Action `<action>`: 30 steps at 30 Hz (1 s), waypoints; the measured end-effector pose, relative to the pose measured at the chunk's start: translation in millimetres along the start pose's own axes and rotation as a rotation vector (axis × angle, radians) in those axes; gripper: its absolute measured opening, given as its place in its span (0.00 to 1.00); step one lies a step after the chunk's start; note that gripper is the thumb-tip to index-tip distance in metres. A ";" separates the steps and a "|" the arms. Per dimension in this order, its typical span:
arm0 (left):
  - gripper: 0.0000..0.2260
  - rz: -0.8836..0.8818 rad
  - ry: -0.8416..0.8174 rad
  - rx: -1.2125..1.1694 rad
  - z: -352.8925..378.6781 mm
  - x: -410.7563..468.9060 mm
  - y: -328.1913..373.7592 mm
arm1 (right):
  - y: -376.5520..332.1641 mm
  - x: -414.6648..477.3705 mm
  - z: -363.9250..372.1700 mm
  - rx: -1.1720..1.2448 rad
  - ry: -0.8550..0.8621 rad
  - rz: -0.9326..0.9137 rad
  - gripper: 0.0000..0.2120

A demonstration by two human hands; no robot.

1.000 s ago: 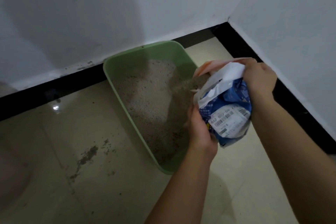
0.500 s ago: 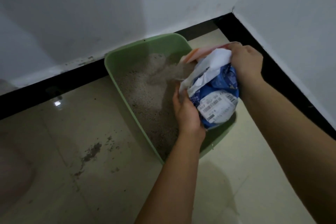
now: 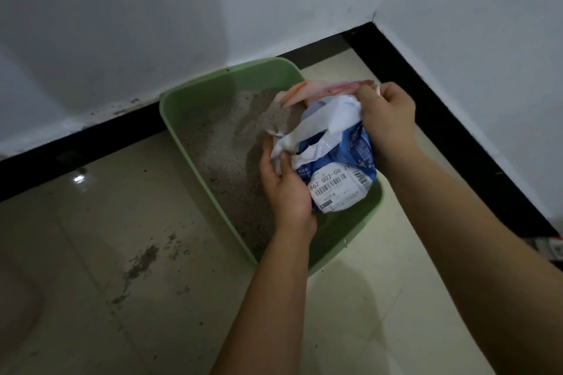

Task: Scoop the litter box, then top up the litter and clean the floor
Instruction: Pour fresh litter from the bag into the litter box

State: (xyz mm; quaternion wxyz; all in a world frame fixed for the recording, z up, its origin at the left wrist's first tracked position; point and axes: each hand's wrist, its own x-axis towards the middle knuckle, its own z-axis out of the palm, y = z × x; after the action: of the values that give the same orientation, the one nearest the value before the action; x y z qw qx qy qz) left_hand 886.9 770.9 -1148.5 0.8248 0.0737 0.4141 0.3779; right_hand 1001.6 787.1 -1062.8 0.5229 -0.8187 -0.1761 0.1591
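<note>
- My left hand [image 3: 286, 189] curls round the lower side of the litter bag [image 3: 335, 167], thumb pinching a crumpled white flap.
- My right hand [image 3: 387, 119] clenches the bag's top by its orange mouth.
- The bag hangs over the near right part of the green litter box [image 3: 195, 106], mouth tipped toward the grey litter [image 3: 225, 155].
- The box sits on the floor [image 3: 380, 313] near the far corner.
- The bag looks soft, crinkly and slick, its weight probably shifting. I judge belly and neck the best holds.
</note>
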 end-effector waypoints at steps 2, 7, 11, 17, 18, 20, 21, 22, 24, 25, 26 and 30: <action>0.14 -0.022 0.026 -0.002 -2.4 -0.1 0.6 | -1.0 -5.0 0.3 -0.079 -0.005 -0.004 0.12; 0.15 -0.012 -0.011 -0.018 1.7 -6.7 3.5 | -6.4 -10.8 -3.1 0.036 0.023 -0.056 0.09; 0.15 -0.056 -0.006 0.020 5.6 -8.1 4.7 | -7.2 -10.0 -11.9 -0.060 0.064 -0.040 0.09; 0.16 -0.037 -0.006 0.045 9.5 -2.8 8.3 | -4.0 -11.9 -11.7 0.068 0.114 -0.053 0.11; 0.16 -0.053 0.005 0.063 8.9 -2.4 10.0 | -3.4 -11.8 -11.8 0.021 0.121 -0.039 0.10; 0.14 -0.117 -0.017 0.078 4.1 -7.0 6.8 | -1.4 -15.2 -10.4 -0.043 0.124 -0.037 0.10; 0.13 -0.124 -0.021 0.077 3.2 -11.2 6.2 | -1.6 -17.8 -9.0 -0.027 0.122 -0.046 0.10; 0.13 -0.097 -0.023 0.068 3.3 -12.2 6.4 | -1.3 -19.2 -8.9 0.018 0.119 -0.052 0.10; 0.14 -0.014 -0.012 0.063 5.8 -3.8 6.4 | -0.1 -16.2 -12.1 0.086 0.123 -0.043 0.09; 0.15 -0.008 -0.005 0.068 6.8 -3.6 8.5 | 0.0 -14.4 -14.5 0.092 0.122 -0.034 0.09; 0.16 -0.035 -0.001 0.069 6.8 -5.0 8.4 | -1.4 -13.0 -16.3 0.058 0.124 -0.033 0.09; 0.14 -0.145 -0.039 0.040 7.9 -19.5 -2.7 | -3.5 -19.3 -18.5 -0.019 0.125 -0.094 0.11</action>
State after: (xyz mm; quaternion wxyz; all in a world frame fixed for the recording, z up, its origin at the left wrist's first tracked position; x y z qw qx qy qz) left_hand 887.0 757.1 -1132.3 0.8563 0.0675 0.4097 0.3072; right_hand 992.3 764.9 -1050.7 0.5322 -0.8226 -0.1831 0.0813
